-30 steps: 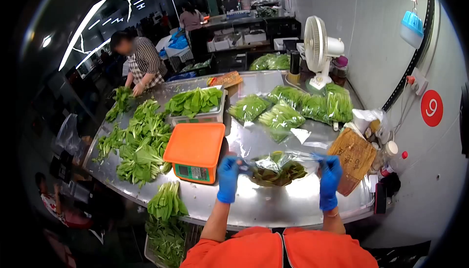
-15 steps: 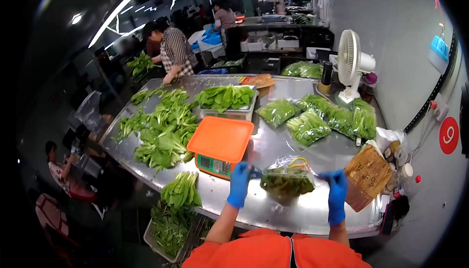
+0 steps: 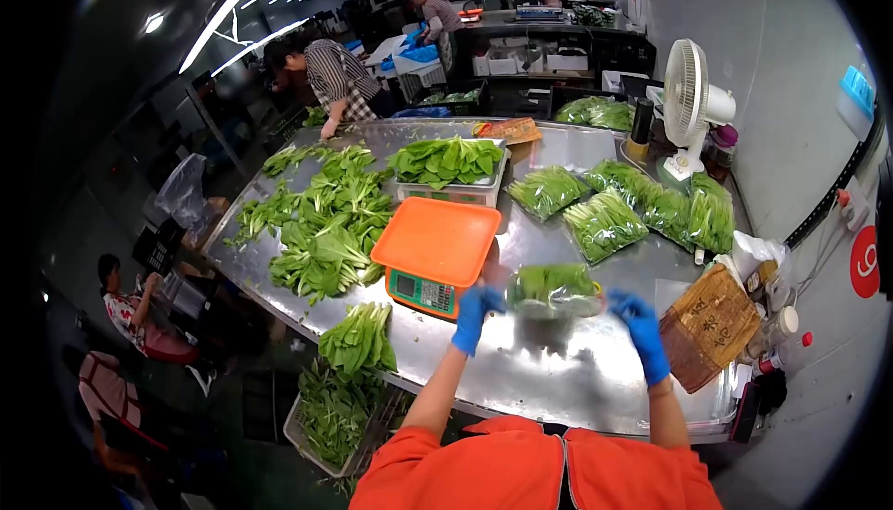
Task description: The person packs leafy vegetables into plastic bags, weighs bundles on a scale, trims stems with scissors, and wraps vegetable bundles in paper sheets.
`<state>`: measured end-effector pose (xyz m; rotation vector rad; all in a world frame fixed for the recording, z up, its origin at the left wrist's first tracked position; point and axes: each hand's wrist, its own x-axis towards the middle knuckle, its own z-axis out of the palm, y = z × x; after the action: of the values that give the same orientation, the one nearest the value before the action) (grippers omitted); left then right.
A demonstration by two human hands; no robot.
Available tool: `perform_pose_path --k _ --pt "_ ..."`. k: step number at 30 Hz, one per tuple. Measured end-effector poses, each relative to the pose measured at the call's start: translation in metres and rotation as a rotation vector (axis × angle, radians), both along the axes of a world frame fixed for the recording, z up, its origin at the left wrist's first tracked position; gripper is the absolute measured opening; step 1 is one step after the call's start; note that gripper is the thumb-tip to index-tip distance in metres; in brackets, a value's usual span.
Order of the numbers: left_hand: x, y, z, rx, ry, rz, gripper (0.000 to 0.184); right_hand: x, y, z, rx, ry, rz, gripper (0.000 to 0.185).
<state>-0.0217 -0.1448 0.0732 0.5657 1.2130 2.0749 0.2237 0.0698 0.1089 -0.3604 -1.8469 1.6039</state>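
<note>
A clear plastic bag of leafy greens (image 3: 555, 291) hangs between my hands above the steel table, blurred by motion. My blue-gloved left hand (image 3: 476, 318) pinches its left end. My right hand (image 3: 640, 328), gloved in blue too, is at the right end with fingers bent inward; the film there is hard to make out. A bit of yellow shows at the bag's right edge. Close to my left hand stands an orange-topped scale (image 3: 437, 242), its pan bare. Beyond the bag lie several filled bags of greens (image 3: 605, 224).
Loose greens (image 3: 326, 231) cover the table's left side, with a bunch (image 3: 358, 338) at the near edge. A tray of greens (image 3: 448, 196) sits behind the scale. A fan (image 3: 688, 105) and a cardboard piece (image 3: 712, 326) stand right. A co-worker (image 3: 339, 82) bends over the far left corner.
The bag has turned over between my hands and moved slightly away from me, now showing brighter green. My left hand has moved a little right and up. The whole view has shifted slightly.
</note>
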Motion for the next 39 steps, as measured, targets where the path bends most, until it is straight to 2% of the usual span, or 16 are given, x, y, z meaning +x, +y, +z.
perform_pose_path --k 4,5,6,7,8,9,11,12,14,17,20,26,34,36,38,39 --pt "0.044 -0.029 -0.097 -0.527 0.021 0.185 0.029 0.054 -0.027 -0.12 0.131 -0.542 0.022 0.013" --pt "0.054 -0.033 -0.109 -0.672 0.149 0.32 0.029 0.055 -0.026 -0.155 -0.206 -0.32 -0.047 0.013" --pt "0.068 -0.033 -0.071 -0.764 0.172 0.424 0.033 0.051 -0.026 -0.142 -0.371 -0.484 -0.158 0.012" --pt "0.048 -0.037 -0.14 -0.833 0.482 0.457 0.037 0.044 -0.026 -0.142 -0.53 -0.49 -0.236 0.017" --pt "0.052 -0.037 -0.119 -0.925 0.42 0.301 0.038 0.039 -0.029 -0.13 -0.565 -0.507 -0.23 0.024" --pt "0.063 -0.034 -0.135 -0.68 0.36 0.465 0.036 0.031 -0.036 -0.121 -0.566 -0.548 -0.231 0.033" --pt "0.067 -0.044 -0.087 -0.554 -0.022 -0.064 0.016 0.017 -0.051 -0.099 -0.514 -0.679 -0.126 0.056" --pt "0.068 -0.045 -0.093 -0.519 -0.057 -0.056 0.009 0.014 -0.051 -0.134 -0.511 -0.625 -0.054 0.056" --pt "0.075 -0.047 -0.072 -0.618 -0.029 0.002 0.01 0.014 -0.063 -0.103 -0.503 -0.613 0.031 0.035" --pt "0.075 -0.058 -0.064 -0.578 -0.253 -0.074 0.015 0.011 -0.058 -0.113 -0.81 -0.474 0.038 0.026" --pt "0.073 -0.066 -0.07 -0.526 -0.331 -0.126 0.015 0.016 -0.055 -0.101 -0.496 -0.66 0.077 0.03" --pt "0.081 -0.069 -0.044 -0.575 -0.348 -0.215 0.02 0.024 -0.052 -0.098 -0.563 -0.444 -0.015 0.03" --pt "0.1 -0.083 -0.04 -0.612 -0.406 -0.184 0.017 0.057 -0.055 -0.078 -0.659 -0.637 0.133 0.037" --pt "0.1 -0.091 -0.035 -0.671 -0.444 -0.25 0.014 0.061 -0.058 -0.078 -0.226 -0.791 -0.011 0.038" --pt "0.101 -0.097 -0.03 -0.67 -0.456 -0.259 0.012 0.054 -0.072 -0.073 0.138 -0.564 -0.288 0.033" --pt "0.102 -0.1 -0.025 -0.722 -0.423 -0.279 0.012 0.044 -0.084 -0.055 0.107 -0.479 -0.22 0.028"
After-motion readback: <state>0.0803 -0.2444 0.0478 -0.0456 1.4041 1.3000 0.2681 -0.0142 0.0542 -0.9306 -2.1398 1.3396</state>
